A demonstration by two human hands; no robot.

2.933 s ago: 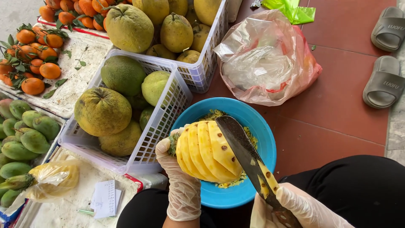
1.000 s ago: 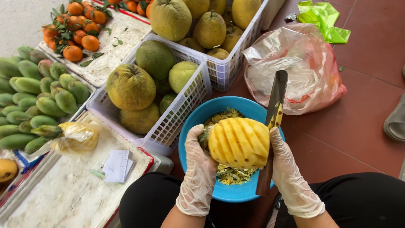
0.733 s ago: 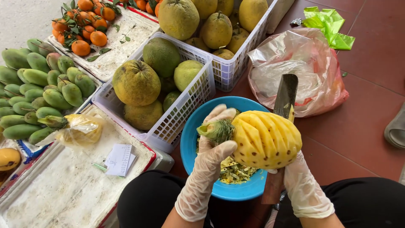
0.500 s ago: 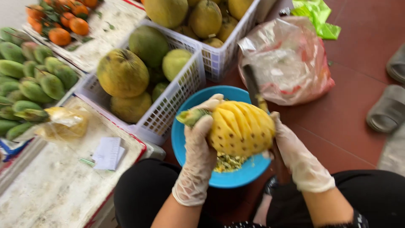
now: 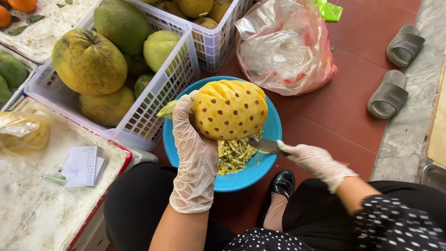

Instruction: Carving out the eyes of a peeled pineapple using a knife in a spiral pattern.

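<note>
Red floor tiles run under a fruit stall seen from above. At the centre, a peeled pineapple (image 5: 230, 110) — yellow, dotted with brown eyes, part of it already cut in spiral grooves — is held over a blue bowl (image 5: 269, 139) of trimmings. It looks heavy, wet and slippery, firm at the core but easily bruised; the leafy crown stub is the surest place to grip, and there the gloved left hand (image 5: 194, 148) is clenched around it. The gloved right hand (image 5: 312, 158) grasps a knife (image 5: 265, 145), blade just under the fruit. Beside the bowl stand a white basket (image 5: 153, 102) of pomelos and a plastic bag (image 5: 283, 46). Half a second ago the grooved side faced up and the knife stood behind the fruit — now the eyed side shows.
</note>
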